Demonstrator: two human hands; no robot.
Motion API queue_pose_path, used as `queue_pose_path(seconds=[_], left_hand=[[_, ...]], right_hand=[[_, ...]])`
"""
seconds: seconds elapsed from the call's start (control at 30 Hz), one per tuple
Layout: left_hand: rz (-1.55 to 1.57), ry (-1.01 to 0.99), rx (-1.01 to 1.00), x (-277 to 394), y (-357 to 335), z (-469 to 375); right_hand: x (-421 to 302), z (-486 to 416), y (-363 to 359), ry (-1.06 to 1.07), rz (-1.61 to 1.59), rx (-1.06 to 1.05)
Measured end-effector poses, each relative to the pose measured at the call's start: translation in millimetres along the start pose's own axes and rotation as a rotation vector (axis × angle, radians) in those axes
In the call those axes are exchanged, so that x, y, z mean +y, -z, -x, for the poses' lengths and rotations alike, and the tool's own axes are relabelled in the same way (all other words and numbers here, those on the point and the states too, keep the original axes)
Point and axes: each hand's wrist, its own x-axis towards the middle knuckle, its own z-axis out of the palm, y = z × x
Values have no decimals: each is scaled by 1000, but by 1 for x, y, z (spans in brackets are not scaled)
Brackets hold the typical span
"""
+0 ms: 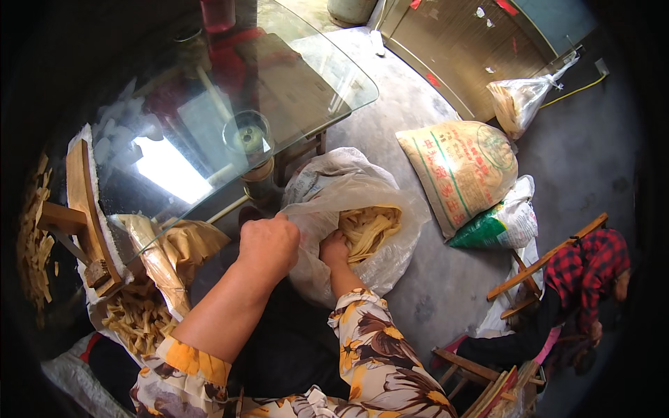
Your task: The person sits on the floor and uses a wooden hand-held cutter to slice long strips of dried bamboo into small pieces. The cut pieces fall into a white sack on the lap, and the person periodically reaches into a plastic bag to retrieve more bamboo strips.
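Observation:
A translucent plastic bag [402, 261] stands on the floor before me, its mouth spread wide. My left hand [269, 243] is a fist closed on the bag's left rim. Inside lies a coiled bundle of pale yellow strips [371, 230], whose material I cannot make out. My right hand [334, 248] reaches into the mouth and touches the bundle's left side with curled fingers. Its fingertips are partly hidden, so a firm hold cannot be told. A white printed sack [339, 167] shows behind the bag.
A glass tabletop [313, 68] with a round glass container [248, 133] spans the upper left. Short yellowish pieces [138, 318] and a wooden frame [83, 209] are at left. Two filled sacks [465, 167] stand right. A person in a checked shirt [590, 277] bends near wooden stools.

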Motion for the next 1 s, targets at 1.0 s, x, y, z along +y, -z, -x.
queue_pose_path(seconds=[1.0], left_hand=[[-67, -9, -285, 8, 3, 4]], right_hand=[[23, 28, 82, 7, -239, -765]])
